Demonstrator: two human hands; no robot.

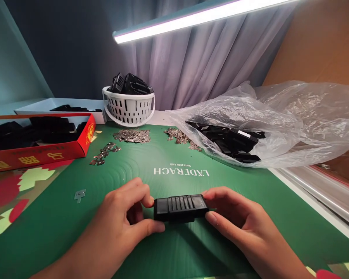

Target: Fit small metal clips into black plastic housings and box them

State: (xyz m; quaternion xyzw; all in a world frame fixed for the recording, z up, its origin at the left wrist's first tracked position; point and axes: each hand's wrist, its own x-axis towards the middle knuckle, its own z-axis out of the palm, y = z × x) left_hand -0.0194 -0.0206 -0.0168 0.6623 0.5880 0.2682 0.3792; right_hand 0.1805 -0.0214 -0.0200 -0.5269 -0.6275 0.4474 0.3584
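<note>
Between my two hands is a black ribbed plastic casing point(180, 207), held just over the green mat point(174, 255). My left hand point(128, 215) pinches its left end, thumb at the lower edge and fingers behind. My right hand point(238, 223) grips the other end between thumb and forefinger; something thin sticks out beside that thumb, too small to make out. A single small metal contact plate point(80, 195) lies on the mat to the left of my left hand.
Piles of small metal plates point(132, 136) lie toward the back. Behind them stands a white basket point(129, 106) of black casings. A red box point(88, 133) with black parts is at left; a clear plastic bag point(282, 128) holding black parts is at right.
</note>
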